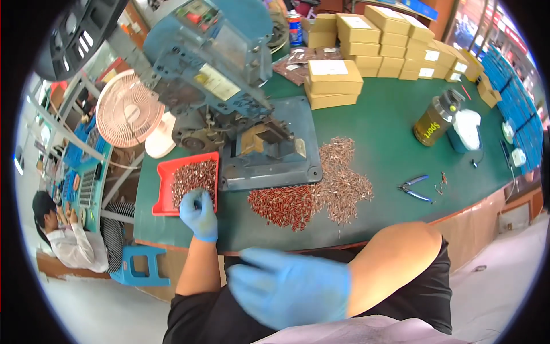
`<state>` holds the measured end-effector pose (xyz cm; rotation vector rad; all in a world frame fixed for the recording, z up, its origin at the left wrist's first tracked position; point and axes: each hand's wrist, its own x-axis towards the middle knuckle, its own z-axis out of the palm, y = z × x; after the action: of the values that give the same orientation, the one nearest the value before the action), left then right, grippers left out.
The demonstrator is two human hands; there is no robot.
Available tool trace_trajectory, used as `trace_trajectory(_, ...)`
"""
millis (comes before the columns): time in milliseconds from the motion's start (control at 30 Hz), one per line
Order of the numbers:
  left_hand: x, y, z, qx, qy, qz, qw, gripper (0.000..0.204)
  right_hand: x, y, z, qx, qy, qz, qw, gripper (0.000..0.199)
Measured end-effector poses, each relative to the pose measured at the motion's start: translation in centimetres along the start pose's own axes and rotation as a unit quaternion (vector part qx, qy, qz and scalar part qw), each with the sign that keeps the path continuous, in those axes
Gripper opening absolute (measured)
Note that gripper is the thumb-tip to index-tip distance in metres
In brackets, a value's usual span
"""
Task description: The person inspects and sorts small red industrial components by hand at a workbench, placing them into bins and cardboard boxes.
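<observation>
My left hand (199, 217), in a blue glove, rests at the near right edge of a red tray (164, 192). The tray holds many small copper-coloured metal pieces (195, 175). The fingers of that hand are curled down over the pieces, and what they grip, if anything, is hidden. My right hand (292, 286), also gloved in blue and slightly blurred, hovers above my lap in front of the table edge. Its fingers stretch leftward, with nothing seen in them. Beyond it on the table lie a pile of reddish pieces (281, 209) and a paler pile (344, 186).
A grey-blue press machine (269, 149) stands behind the tray, beside a fan (130, 109). Pliers (416, 188), a bottle (435, 119) and stacked cardboard boxes (334, 74) sit on the green table (384, 126). A person (74, 241) sits at another bench, near a blue stool (140, 265).
</observation>
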<state>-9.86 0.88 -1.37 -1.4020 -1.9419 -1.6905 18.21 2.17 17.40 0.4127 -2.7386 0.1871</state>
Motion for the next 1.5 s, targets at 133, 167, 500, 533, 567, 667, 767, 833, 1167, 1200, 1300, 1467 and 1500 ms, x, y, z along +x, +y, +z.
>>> trace_trajectory(133,-0.7,-0.8,0.7,-0.046,0.010,-0.024,0.999,0.004,-0.8,-1.8,0.6,0.244,-0.018,-0.103,0.964,0.038)
trace_trajectory(167,-0.6,-1.0,0.7,-0.036,0.005,-0.031,0.999,0.004,-1.5,-1.7,0.8,0.269,-0.020,-0.103,0.957,0.038)
trace_trajectory(500,-0.5,-1.4,0.7,0.011,0.016,-0.024,1.000,0.004,-3.4,-0.8,1.4,0.306,-0.048,-0.077,0.948,0.038)
trace_trajectory(533,-0.5,-1.3,0.7,0.014,0.006,-0.023,1.000,0.004,-3.5,-0.7,1.3,0.307,-0.053,-0.078,0.947,0.038)
trace_trajectory(567,-0.5,-1.2,0.7,0.012,-0.011,-0.030,0.999,0.004,-3.6,-0.8,1.4,0.307,-0.057,-0.077,0.947,0.038)
trace_trajectory(667,-0.4,-1.1,0.7,-0.022,0.002,-0.023,0.999,0.005,-3.6,-0.8,1.3,0.310,-0.067,-0.080,0.945,0.038)
trace_trajectory(767,-0.4,-1.1,0.7,0.002,0.005,-0.014,1.000,0.006,-3.5,-0.8,1.3,0.313,-0.072,-0.087,0.943,0.038)
trace_trajectory(833,-0.3,-1.1,0.7,0.022,0.003,0.005,1.000,0.008,-3.5,-0.8,1.3,0.316,-0.073,-0.094,0.941,0.038)
trace_trajectory(1167,0.0,-0.7,0.4,0.015,0.023,0.005,1.000,0.009,-3.3,-0.2,1.6,0.330,-0.113,-0.126,0.929,0.038)
trace_trajectory(1200,0.0,-0.7,0.4,0.021,0.016,0.014,1.000,0.010,-3.3,-0.2,1.6,0.330,-0.118,-0.128,0.928,0.038)
trace_trajectory(1300,-0.1,-0.7,0.5,0.020,0.014,0.011,1.000,0.010,-3.4,-0.1,1.7,0.329,-0.127,-0.132,0.926,0.038)
trace_trajectory(1467,-0.2,-0.8,0.6,0.028,-0.002,-0.004,1.000,0.009,-3.9,0.4,1.7,0.323,-0.121,-0.120,0.931,0.038)
trace_trajectory(1500,-0.3,-0.8,0.5,0.014,0.004,0.011,1.000,0.009,-4.0,0.5,1.7,0.320,-0.120,-0.116,0.933,0.038)
